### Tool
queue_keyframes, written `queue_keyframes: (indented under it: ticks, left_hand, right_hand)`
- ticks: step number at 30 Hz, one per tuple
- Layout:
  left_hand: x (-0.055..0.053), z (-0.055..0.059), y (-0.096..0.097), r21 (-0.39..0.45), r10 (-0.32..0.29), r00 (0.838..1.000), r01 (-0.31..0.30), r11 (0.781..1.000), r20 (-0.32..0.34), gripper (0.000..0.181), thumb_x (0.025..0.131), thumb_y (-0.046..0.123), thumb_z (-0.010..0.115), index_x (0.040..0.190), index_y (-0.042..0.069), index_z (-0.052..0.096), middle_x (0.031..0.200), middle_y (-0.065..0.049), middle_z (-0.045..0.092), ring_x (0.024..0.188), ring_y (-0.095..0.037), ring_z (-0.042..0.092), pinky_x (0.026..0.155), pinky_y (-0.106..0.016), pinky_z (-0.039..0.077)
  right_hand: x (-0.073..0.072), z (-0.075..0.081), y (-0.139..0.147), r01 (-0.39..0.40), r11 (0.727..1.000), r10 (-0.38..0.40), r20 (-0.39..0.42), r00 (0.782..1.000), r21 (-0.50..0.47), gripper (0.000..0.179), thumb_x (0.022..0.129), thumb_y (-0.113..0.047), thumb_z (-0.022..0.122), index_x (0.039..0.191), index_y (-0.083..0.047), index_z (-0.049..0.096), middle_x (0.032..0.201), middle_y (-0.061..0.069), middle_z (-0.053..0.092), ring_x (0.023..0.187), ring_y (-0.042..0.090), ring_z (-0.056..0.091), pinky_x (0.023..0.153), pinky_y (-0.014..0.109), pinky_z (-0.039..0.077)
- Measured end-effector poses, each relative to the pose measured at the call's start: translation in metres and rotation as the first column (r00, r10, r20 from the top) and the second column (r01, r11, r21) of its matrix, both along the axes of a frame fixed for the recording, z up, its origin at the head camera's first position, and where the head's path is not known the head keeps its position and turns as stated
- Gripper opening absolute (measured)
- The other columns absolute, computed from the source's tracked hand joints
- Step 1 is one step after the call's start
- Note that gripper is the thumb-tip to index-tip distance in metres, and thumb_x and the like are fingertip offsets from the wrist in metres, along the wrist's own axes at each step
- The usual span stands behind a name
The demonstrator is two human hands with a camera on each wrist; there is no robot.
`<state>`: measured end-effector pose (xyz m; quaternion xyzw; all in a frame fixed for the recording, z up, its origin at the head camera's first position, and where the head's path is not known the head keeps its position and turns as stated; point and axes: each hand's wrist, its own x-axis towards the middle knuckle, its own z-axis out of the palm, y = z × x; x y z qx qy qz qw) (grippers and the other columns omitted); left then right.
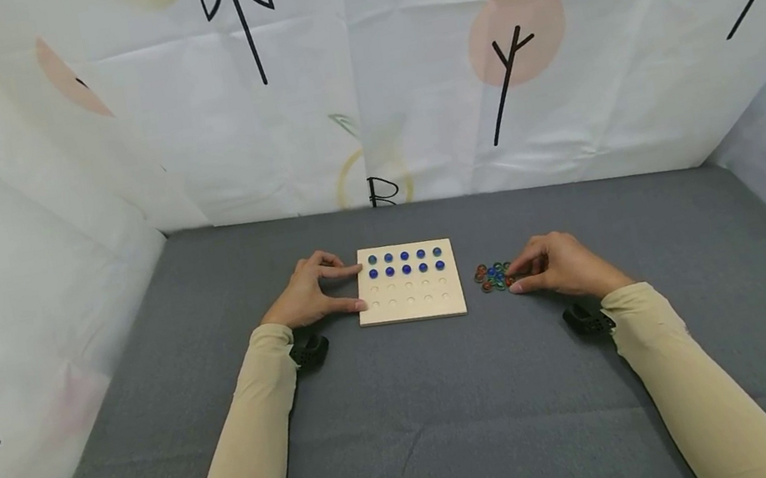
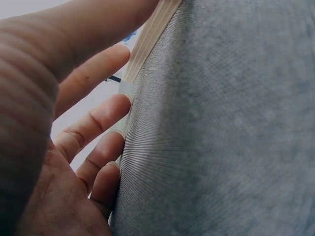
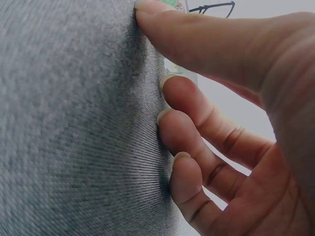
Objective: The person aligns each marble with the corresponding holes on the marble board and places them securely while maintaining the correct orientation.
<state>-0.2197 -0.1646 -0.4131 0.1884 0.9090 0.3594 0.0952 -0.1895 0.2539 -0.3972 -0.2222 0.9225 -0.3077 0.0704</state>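
Note:
A pale wooden board [image 1: 413, 310] lies on the table, with rows of round holes. Blue and green glass marbles [image 1: 404, 256] fill its two far rows; the two near rows hold nothing. My left hand [image 1: 311, 291] touches the board's left edge with thumb and forefinger stretched out. In the left wrist view, the wooden edge [image 2: 152, 39] shows beyond the fingers. Right of the board is a small cluster of red, blue and green glass marbles [image 1: 490, 275]. My right hand [image 1: 558, 265] is at its right side, thumb and forefinger pinching a reddish marble [image 1: 510, 281].
Grey cloth [image 1: 413, 420] covers the table. White fabric walls [image 1: 424, 122] with printed drawings stand behind it and at both sides. Dark wrist cameras [image 1: 311, 352] sit under both wrists, close above the cloth.

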Motion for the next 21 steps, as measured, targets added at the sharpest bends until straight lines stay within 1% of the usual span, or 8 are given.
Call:
queue_keyframes:
  ticks: [4,9,15,21]
  left_hand:
    - [0.0,0.0,0.0,0.0,0.001,1.0,-0.001,1.0,0.005,0.068,0.077,0.032,0.092,0.138,0.018,0.066,0.134,-0.009,0.047,0.125,-0.032,0.035,0.107,-0.061,0.032]
    - [0.0,0.0,0.0,-0.003,-0.003,1.0,0.003,1.0,0.003,0.068,0.077,0.033,0.091,0.139,0.018,0.065,0.134,-0.01,0.047,0.125,-0.033,0.035,0.107,-0.062,0.031]
    - [-0.001,0.0,0.0,0.005,-0.003,1.0,0.003,1.0,-0.004,0.068,0.077,0.032,0.092,0.138,0.018,0.066,0.134,-0.01,0.047,0.125,-0.033,0.036,0.107,-0.062,0.032]
    - [-0.001,-0.001,0.0,0.01,0.001,1.0,-0.001,1.0,0.001,0.067,0.077,0.032,0.092,0.138,0.019,0.066,0.134,-0.01,0.047,0.124,-0.033,0.036,0.107,-0.062,0.032]
  right_hand:
    - [0.0,0.002,-0.001,-0.009,1.0,0.009,-0.012,1.0,0.009,0.019,0.085,-0.015,0.084,0.102,-0.006,0.081,0.089,0.0,0.066,0.071,0.016,0.055,0.059,0.029,0.045]
    - [0.001,0.004,0.002,-0.023,1.0,0.023,-0.024,0.999,-0.005,0.019,0.086,-0.018,0.083,0.103,-0.007,0.082,0.09,0.0,0.068,0.074,0.015,0.057,0.061,0.029,0.047]
    - [0.002,0.011,0.003,0.018,0.999,-0.02,-0.047,0.999,-0.029,0.018,0.087,-0.017,0.083,0.102,-0.008,0.082,0.093,0.001,0.07,0.077,0.016,0.059,0.063,0.03,0.049]
    - [0.005,0.014,-0.007,0.051,0.997,-0.057,-0.1,0.993,-0.064,0.019,0.087,-0.017,0.083,0.105,-0.009,0.082,0.092,0.002,0.068,0.071,0.018,0.057,0.06,0.032,0.048]
